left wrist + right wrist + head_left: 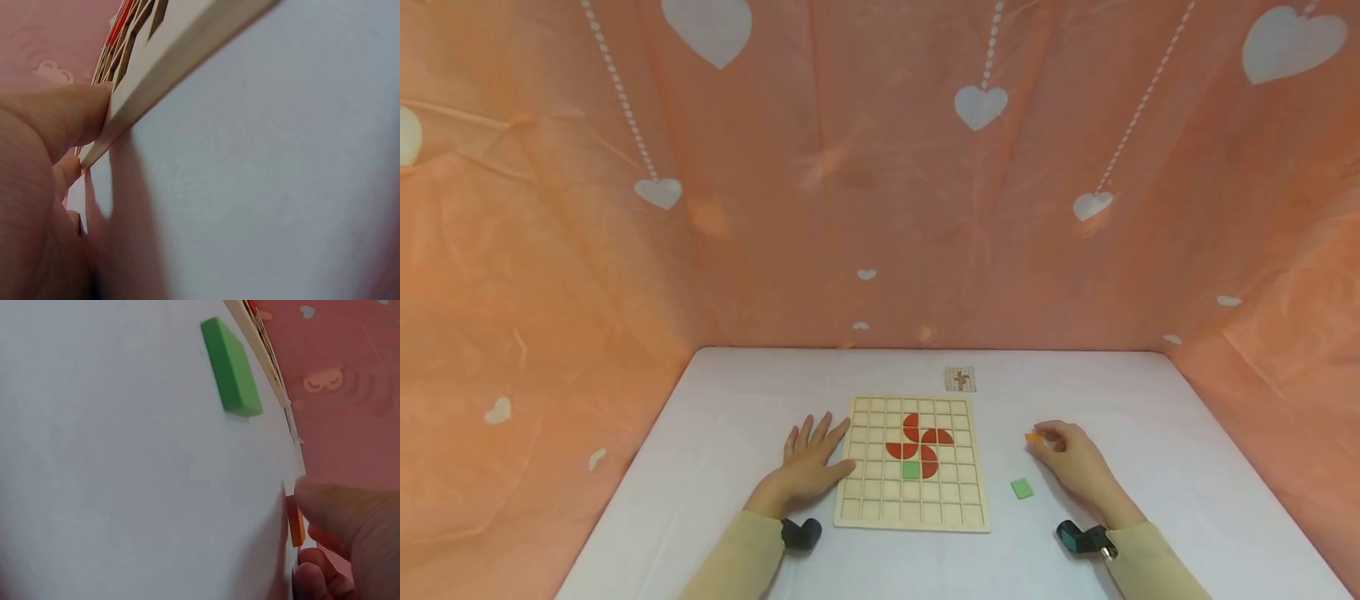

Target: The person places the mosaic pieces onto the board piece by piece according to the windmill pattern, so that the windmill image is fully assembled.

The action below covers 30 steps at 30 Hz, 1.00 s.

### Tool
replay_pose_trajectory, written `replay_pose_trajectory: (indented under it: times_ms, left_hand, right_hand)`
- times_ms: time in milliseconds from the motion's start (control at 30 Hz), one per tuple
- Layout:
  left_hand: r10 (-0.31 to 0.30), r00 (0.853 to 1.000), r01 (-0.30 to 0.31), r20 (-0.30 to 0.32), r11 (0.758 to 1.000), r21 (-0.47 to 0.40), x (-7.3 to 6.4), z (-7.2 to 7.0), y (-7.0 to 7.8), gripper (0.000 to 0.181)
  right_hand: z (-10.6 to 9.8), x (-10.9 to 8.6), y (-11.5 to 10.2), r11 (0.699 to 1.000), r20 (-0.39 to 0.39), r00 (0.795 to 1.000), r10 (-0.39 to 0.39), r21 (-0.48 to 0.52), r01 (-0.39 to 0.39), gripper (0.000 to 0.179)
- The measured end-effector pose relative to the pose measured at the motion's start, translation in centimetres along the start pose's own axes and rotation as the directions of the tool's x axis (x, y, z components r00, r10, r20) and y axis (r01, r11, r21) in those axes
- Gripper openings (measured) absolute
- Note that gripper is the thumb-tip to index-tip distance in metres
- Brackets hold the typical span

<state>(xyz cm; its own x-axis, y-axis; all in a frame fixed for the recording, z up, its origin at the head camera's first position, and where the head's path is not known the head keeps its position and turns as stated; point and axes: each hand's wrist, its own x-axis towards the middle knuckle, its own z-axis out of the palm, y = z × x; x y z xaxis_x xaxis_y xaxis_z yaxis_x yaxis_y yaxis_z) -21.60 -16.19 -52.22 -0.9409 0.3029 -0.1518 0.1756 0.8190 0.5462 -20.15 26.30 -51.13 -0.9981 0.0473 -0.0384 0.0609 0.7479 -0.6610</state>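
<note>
A wooden grid board (865, 508) lies on the table, with several red rounded pieces (928, 461) set in a pinwheel and one green square tile (911, 471) below them. My left hand (805, 471) lies flat with spread fingers at the board's left side; its thumb (75, 115) touches the edge. Right of the board, my right hand (1075, 462) pinches a small orange piece (295, 520) low at the tabletop, its shape partly covered by the thumb. A loose green square tile (1022, 488) lies between that hand and the board.
A small card (960, 379) printed with a red pinwheel on a grid lies behind the board. The white tabletop (760, 392) ends at an orange curtain (880, 208) with hearts. Each wrist wears a black camera mount (1084, 538).
</note>
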Motion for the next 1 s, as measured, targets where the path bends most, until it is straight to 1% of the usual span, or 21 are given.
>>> replay_pose_trajectory:
  times_ms: [200,333,467,667,800,1000]
  left_hand:
    - [-0.012,1.0,0.011,0.007,1.0,0.018,0.02,0.14,-0.02,0.072]
    - [-0.007,1.0,0.007,0.011,1.0,0.02,0.08,0.21,-0.04,0.072]
    - [0.0,1.0,0.0,-0.005,1.0,0.011,0.09,0.26,0.0,0.071]
    - [-0.012,1.0,0.012,0.016,1.0,0.0,-0.19,0.44,-0.11,0.072]
    - [-0.005,1.0,0.005,0.001,1.0,0.002,-0.2,0.27,-0.06,0.072]
    - [-0.001,1.0,0.001,-0.002,1.0,0.016,0.07,0.02,0.14,0.072]
  right_hand:
    - [0.05,0.1,0.26,0.999,0.005,1.0,-0.028,-0.035,0.028,0.039]
    - [0.13,0.18,0.26,0.999,0.028,1.0,-0.012,-0.03,0.013,0.039]
    - [0.04,0.18,0.31,1.0,0.052,0.999,-0.003,-0.026,0.004,0.039]
    - [0.06,0.08,0.57,0.999,0.079,0.997,-0.01,-0.046,0.014,0.032]
    - [0.08,0.19,0.53,0.999,0.085,0.996,-0.029,-0.036,0.032,0.028]
    - [0.0,0.19,0.47,0.999,0.091,0.995,-0.031,-0.019,0.033,0.029]
